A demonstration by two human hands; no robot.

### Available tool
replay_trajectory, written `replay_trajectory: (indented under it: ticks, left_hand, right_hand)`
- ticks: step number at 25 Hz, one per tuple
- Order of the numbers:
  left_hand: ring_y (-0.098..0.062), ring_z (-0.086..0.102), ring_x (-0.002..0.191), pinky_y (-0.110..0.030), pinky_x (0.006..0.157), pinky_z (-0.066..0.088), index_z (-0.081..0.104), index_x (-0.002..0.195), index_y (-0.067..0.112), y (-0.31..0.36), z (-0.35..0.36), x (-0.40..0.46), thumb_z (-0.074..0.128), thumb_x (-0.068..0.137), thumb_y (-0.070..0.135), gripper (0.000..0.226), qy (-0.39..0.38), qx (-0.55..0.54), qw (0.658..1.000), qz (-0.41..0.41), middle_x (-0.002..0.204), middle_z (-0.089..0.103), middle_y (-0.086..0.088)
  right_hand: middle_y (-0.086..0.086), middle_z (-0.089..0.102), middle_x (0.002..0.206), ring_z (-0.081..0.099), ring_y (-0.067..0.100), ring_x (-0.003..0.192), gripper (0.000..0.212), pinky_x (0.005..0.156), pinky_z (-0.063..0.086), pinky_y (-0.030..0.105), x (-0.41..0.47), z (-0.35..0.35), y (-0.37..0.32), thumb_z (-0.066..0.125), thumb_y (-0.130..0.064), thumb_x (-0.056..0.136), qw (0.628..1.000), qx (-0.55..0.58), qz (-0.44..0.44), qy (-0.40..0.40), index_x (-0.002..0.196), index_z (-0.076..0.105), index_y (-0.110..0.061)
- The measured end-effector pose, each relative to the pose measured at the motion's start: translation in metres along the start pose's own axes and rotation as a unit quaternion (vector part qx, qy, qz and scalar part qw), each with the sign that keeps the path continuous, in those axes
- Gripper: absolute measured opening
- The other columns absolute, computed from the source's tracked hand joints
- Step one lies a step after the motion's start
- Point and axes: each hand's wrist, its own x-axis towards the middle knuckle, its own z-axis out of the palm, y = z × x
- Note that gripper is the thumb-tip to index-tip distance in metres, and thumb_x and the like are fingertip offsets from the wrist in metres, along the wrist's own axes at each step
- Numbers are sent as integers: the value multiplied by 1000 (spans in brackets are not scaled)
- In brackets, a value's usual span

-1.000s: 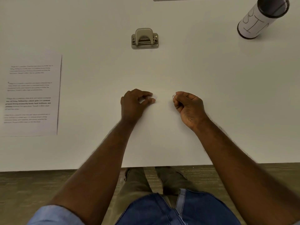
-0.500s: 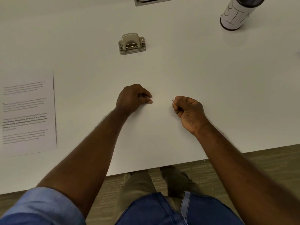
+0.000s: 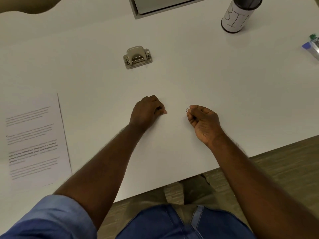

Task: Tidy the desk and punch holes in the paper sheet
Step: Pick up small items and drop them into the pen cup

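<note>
Head view: the right hand (image 3: 202,122) stays pinched on a tiny shiny bit, the left hand (image 3: 148,110) now curled tighter on the white desk (image 3: 215,80). Printed paper sheet (image 3: 34,137) lies left — grey metal hole punch (image 3: 137,56) beyond, untouched; tidying continues.

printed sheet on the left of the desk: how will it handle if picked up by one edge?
The paper sheet is a single thin page lying flat, so it will likely droop. Probably very light, and apt to slide on the smooth desk. Its flat edge may be hard to pinch.
</note>
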Motion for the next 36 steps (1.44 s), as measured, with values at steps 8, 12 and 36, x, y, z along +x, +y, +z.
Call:
replay_trajectory:
  ticks: [8,12,36]
  left_hand:
    - [-3,49,76,-15,66,35,69,81,19,-3,-9,7,63,87,28,12,16,-123,987,-102,80,54,12]
    - [5,50,66,-5,59,38,65,75,30,17,-26,17,65,87,32,13,69,-309,933,-174,79,63,16]
    - [-19,58,93,-37,79,46,73,90,18,217,-32,360,63,88,27,14,146,-116,982,-21,95,69,0]
  right_hand:
    - [3,68,61,62,14,62,17,62,55,16,22,6,-26,62,9,80,999,31,-9,6,74,68,-5]
    - [4,66,63,61,11,58,16,62,54,16,47,-1,-61,61,8,81,998,55,-6,-18,75,68,-6]
    - [13,76,83,70,24,78,13,71,49,23,227,8,-338,64,-3,76,730,-539,-420,23,81,76,-3]
